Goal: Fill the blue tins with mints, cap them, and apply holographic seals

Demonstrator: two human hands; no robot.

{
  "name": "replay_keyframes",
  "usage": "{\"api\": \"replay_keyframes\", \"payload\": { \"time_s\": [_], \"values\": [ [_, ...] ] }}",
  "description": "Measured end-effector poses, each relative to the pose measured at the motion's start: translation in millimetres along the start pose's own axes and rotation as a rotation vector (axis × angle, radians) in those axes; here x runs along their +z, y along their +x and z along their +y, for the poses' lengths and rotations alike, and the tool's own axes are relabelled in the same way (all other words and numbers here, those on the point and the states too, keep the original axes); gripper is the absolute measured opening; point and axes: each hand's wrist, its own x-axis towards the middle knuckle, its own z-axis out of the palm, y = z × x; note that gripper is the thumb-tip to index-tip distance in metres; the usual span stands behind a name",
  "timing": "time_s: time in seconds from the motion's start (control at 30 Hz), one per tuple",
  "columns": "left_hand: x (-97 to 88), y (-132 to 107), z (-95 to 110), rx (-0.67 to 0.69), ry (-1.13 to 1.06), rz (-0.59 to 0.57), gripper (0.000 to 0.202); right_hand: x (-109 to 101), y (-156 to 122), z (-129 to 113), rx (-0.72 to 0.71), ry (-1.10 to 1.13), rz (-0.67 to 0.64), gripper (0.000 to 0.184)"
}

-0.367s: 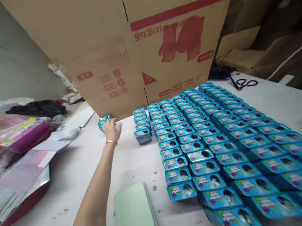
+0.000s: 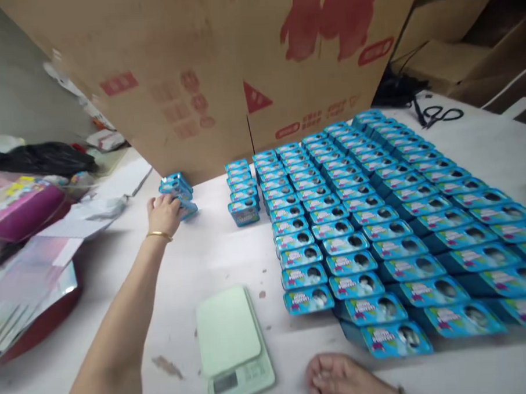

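My left hand [image 2: 164, 214], with a gold bangle at the wrist, is at the far left of the table. Its fingers are closed over a small blue tin [image 2: 188, 210], partly hidden by the hand. Right behind it stand a few more blue tins [image 2: 175, 183], against the foot of a big carton. At the bottom edge, my right hand [image 2: 343, 379] rests near the table with its fingers curled in; whatever they hold, if anything, is hidden. Between the hands lies a pale green kitchen scale [image 2: 229, 332] with nothing on its platform.
Long rows of blue tins with round windows [image 2: 353, 263] cover the right side. A short row of tins [image 2: 244, 212] stands apart from them. The large cardboard carton [image 2: 214, 77] walls off the back. Black scissors [image 2: 442, 115] lie far right. Bags and a purple box [image 2: 32, 210] crowd the left.
The view has tipped downward, showing the scale's display. My right hand has come into view at the bottom. My left hand now covers the front of the small far-left group of tins.
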Motion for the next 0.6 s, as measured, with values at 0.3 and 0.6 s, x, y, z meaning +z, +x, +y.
{"api": "replay_keyframes", "payload": {
  "time_s": [0.3,0.6],
  "values": [
    [-125.7,-188,89,0.420,-0.251,-0.257,0.029,19,-15,-3,-0.118,0.052,0.054,0.048],
    [-122.7,-237,100,0.279,-0.470,0.045,0.031,20,-27,-1,-0.242,0.104,0.089,0.034]
  ]
}}
